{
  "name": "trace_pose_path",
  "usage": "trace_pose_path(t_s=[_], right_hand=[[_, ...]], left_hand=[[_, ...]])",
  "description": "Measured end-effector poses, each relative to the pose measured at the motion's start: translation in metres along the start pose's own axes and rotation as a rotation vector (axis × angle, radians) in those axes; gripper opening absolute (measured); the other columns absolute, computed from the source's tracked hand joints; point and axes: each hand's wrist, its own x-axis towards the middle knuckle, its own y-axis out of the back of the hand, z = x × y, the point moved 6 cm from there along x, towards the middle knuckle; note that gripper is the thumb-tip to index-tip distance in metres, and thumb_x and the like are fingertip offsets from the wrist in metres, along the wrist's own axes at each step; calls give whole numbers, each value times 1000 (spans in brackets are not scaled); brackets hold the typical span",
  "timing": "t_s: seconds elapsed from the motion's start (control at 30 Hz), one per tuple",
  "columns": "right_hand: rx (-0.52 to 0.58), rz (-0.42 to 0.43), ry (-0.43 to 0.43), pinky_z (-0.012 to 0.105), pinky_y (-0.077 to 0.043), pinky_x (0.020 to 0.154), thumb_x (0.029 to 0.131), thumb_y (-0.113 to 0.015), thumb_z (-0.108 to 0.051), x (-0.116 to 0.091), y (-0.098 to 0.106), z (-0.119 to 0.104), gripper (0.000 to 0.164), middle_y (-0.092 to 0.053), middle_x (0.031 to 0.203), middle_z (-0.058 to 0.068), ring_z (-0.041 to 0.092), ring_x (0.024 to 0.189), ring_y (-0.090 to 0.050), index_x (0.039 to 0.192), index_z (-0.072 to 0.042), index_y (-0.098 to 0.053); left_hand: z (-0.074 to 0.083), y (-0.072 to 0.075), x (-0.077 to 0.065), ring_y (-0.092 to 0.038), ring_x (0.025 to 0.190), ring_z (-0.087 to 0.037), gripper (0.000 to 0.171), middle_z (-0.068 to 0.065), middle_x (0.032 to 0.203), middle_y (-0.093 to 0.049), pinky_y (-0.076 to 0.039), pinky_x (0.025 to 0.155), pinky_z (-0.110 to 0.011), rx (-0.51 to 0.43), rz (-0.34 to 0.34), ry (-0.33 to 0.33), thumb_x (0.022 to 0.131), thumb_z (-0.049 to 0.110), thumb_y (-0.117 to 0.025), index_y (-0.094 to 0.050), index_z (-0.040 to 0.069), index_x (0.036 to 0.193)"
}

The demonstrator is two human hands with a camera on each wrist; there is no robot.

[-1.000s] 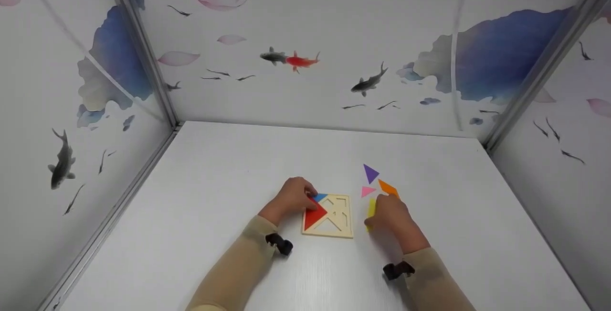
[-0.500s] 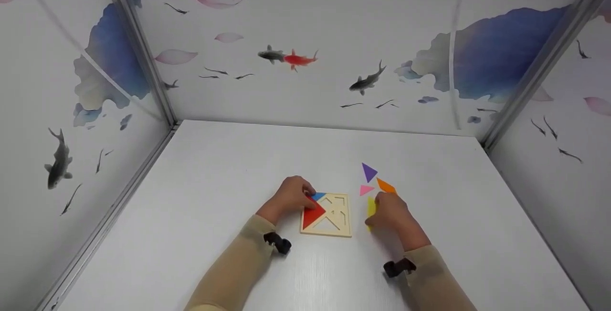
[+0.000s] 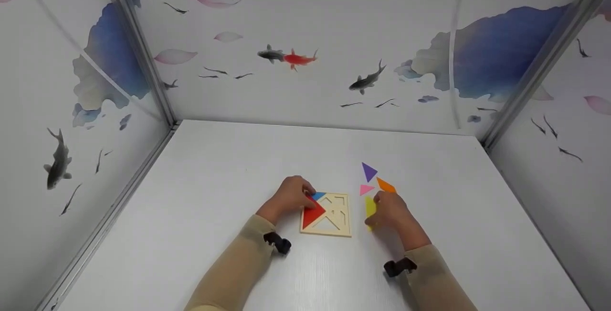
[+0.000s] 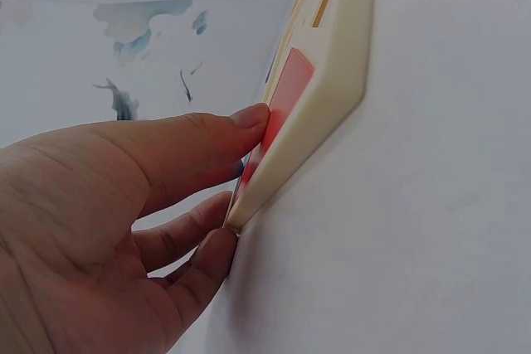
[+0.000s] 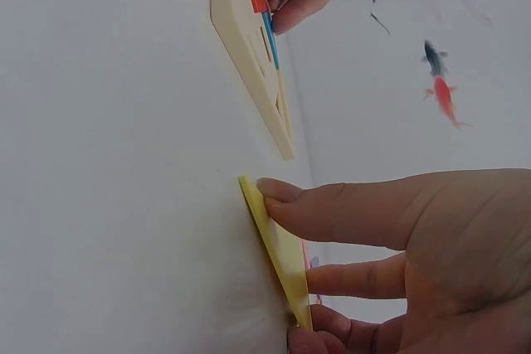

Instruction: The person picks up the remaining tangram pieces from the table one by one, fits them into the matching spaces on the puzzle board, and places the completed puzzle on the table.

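The left hand pinches the pale wooden board at its far left corner, thumb on the red piece; a light, steady hold there should stop the board sliding without tipping it. Well to the right of that, the yellow piece, just beside the board, is pinched between thumb and fingers of the right hand; gripping it by its edges, level, and matching its outline to a bare recess would make for clean seating. Whether it touches the white table is hard to tell. The red piece and the blue piece fill the board's left part, with bare recesses beyond; next lie the small pink triangle, the purple triangle, thin, straight-edged yellow and a slanted orange piece.
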Motion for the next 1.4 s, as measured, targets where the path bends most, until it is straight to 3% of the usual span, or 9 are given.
trace_pose_path(t_s=[0.4, 0.7, 1.1, 1.4], right_hand=[[50, 9, -19, 55, -53, 109, 81, -93, -18, 0, 1, 3, 67, -66, 130, 19, 34, 111, -61, 136, 1, -60], [24, 29, 44, 53, -54, 106, 76, -95, -20, 5, 4, 5, 69, -68, 125, 19, 33, 109, -62, 132, 3, -61], [58, 17, 30, 53, -53, 109, 79, -94, -18, 11, 3, 6, 63, -66, 128, 16, 32, 110, -58, 132, -4, -63], [86, 43, 61, 49, -58, 102, 88, -86, -11, 5, 6, 12, 46, -71, 123, 17, 29, 103, -63, 130, -5, -68]], left_hand=[[3, 0, -1, -58, 106, -22, 31, -5, 115, -67, -54, 99, -41, -18, -5, 12, 83, 19, -91, -82, 11, 111], [5, 3, 0, -59, 107, -22, 29, -6, 116, -68, -54, 102, -43, -23, 5, -11, 84, 19, -90, -82, 12, 110], [-4, 4, 3, -59, 108, -22, 30, -3, 116, -67, -54, 102, -41, -37, 10, 23, 84, 21, -91, -81, 15, 112], [-1, -3, -2, -59, 109, -23, 30, -3, 116, -67, -54, 103, -43, -51, 4, 27, 85, 20, -90, -81, 15, 113]])
